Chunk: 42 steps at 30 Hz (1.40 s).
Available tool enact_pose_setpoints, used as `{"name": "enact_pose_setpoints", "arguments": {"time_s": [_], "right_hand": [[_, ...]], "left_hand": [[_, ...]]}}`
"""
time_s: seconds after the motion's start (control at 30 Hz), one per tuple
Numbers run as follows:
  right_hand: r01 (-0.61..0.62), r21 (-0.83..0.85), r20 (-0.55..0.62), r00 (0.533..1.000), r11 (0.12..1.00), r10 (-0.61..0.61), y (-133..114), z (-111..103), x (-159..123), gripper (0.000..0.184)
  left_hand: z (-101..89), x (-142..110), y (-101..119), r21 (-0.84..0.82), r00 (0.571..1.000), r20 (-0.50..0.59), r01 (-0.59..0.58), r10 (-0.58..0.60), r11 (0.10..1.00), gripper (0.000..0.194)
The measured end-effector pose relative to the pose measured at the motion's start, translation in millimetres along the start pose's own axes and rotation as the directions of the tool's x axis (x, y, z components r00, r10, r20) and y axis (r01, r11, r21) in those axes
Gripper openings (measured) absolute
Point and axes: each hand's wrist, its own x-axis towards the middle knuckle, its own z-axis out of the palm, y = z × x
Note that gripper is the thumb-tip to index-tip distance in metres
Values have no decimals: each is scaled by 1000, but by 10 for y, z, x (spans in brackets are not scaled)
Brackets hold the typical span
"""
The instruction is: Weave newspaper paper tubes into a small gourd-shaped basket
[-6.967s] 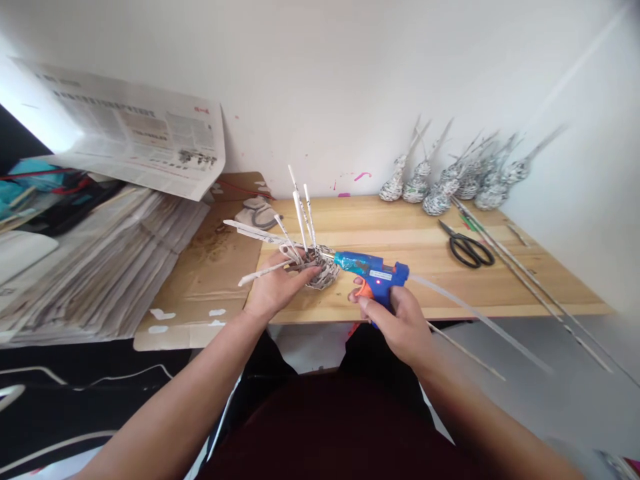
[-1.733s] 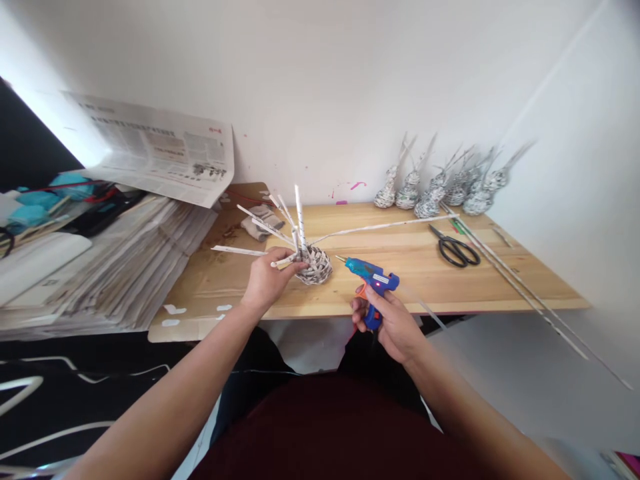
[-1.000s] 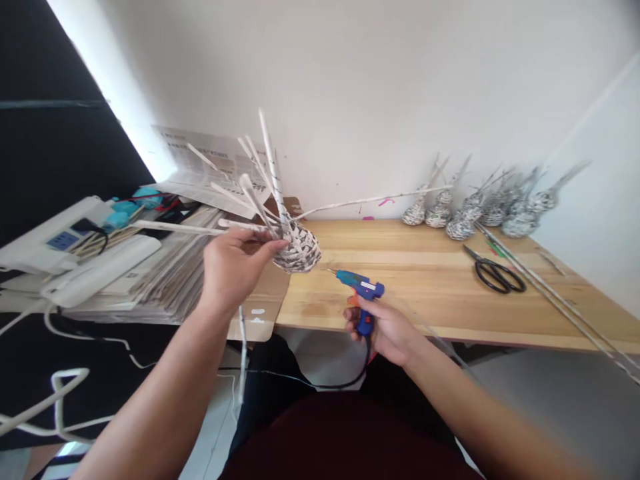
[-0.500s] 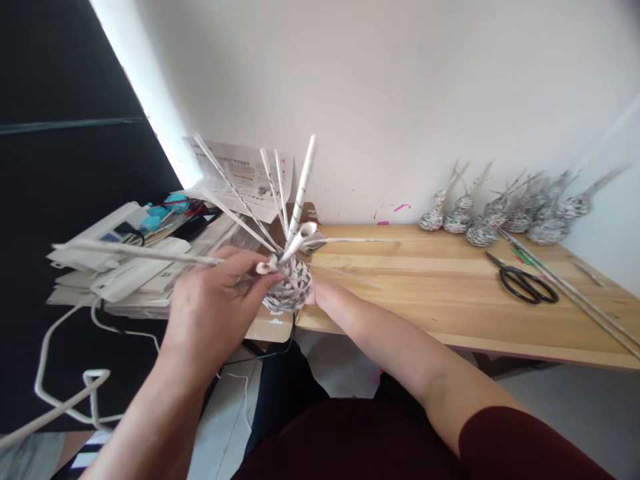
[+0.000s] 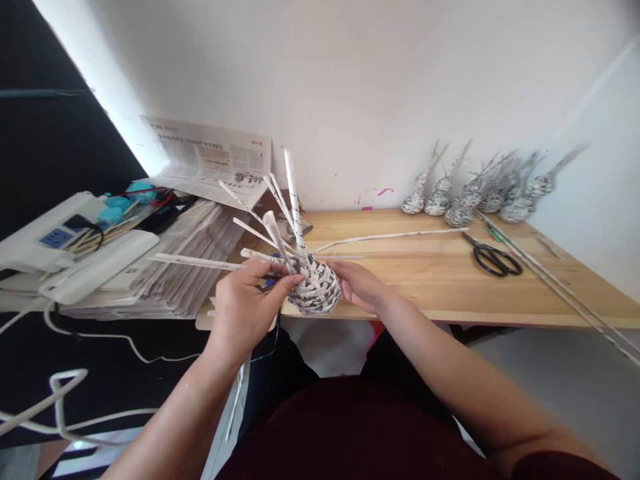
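1. At the near edge of a wooden table (image 5: 425, 273), a woven paper basket (image 5: 316, 292) is held, its mouth upward, paper sticks (image 5: 293, 193) fanning up and leftward.
2. The left hand (image 5: 253, 293) pinches its left rim, thumb in front.
3. The right hand (image 5: 357, 283) meets its right side — fingertips hidden, grip impossible to tell — nearer the paper strand (image 5: 390, 236) running rightward.

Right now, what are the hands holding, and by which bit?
The left hand pinches the woven newspaper bulb at its upper left, beside the paper tubes. The right hand is at its right side; whether it grips, I can't tell.
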Motion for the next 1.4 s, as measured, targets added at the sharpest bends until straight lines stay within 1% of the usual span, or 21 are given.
{"name": "enact_pose_setpoints", "arguments": {"time_s": [0.03, 0.07, 0.13, 0.2, 0.23, 0.27, 0.33, 0.43, 0.5, 0.57, 0.67, 0.73, 0.83, 0.97, 1.1, 1.2, 1.3, 1.4], "right_hand": [[7, -41, -26, 1000, 999, -8, -7, -97, -159, 31], [48, -94, -41, 998, 994, -52, -15, -179, -307, 35], [168, -247, -41, 982, 954, -183, -27, -299, -544, 46], [270, -437, -55, 944, 858, -325, -33, -376, -688, 60], [291, -529, -70, 921, 797, -383, -33, -408, -731, 66], [293, -608, -85, 900, 738, -428, -32, -439, -760, 68], [265, -718, -104, 874, 644, -475, -24, -501, -801, 65], [241, -786, -97, 861, 569, -499, 5, -578, -846, 56], [249, -815, -88, 840, 524, -536, 34, -603, -865, 53], [270, -844, -74, 797, 464, -599, 58, -603, -871, 49], [309, -874, -38, 726, 375, -687, 59, -565, -866, 38], [325, -881, -18, 703, 344, -711, 39, -528, -859, 30], [328, -878, -14, 710, 348, -705, 5, -480, -839, 23], [321, -854, -49, 733, 409, -678, -13, -449, -788, 15], [290, -815, -100, 782, 502, -615, -51, -435, -738, 8], [252, -807, -120, 816, 535, -566, -109, -418, -710, 4], [200, -807, -152, 839, 556, -523, -166, -397, -682, 10], [157, -818, -179, 845, 553, -504, -200, -380, -659, 14]], "left_hand": [[103, 5, -7, -18, 1000, 1, -4, 4, 1000, 21], [215, 7, -14, -36, 1000, 1, -6, 6, 999, 21], [454, 0, -19, -68, 1000, 3, -20, 20, 997, 20], [687, -28, -11, -110, 998, 15, -53, 55, 993, 18], [791, -50, -4, -136, 996, 24, -88, 92, 987, 17], [880, -74, 4, -164, 991, 31, -121, 127, 979, 15], [1013, -123, 14, -206, 982, 65, -160, 177, 965, 13], [1105, -178, -4, -225, 977, 139, -129, 163, 966, 14], [1124, -192, -30, -222, 978, 165, -93, 131, 971, 17], [1129, -193, -55, -212, 980, 169, -70, 107, 975, 18], [1135, -183, -75, -205, 981, 171, -57, 93, 977, 18], [1142, -177, -80, -208, 979, 184, -48, 87, 977, 18], [1160, -168, -80, -223, 975, 200, -48, 94, 974, 19], [1168, -150, -58, -257, 965, 248, -22, 88, 966, 22], [1141, -134, -24, -216, 951, 302, 4, 63, 976, 24], [1123, -128, -18, -206, 951, 304, 15, 50, 978, 25], [1124, -119, -10, -224, 959, 278, 4, 60, 975, 21], [1138, -100, 18, -214, 962, 269, 21, 38, 977, 19]]}}
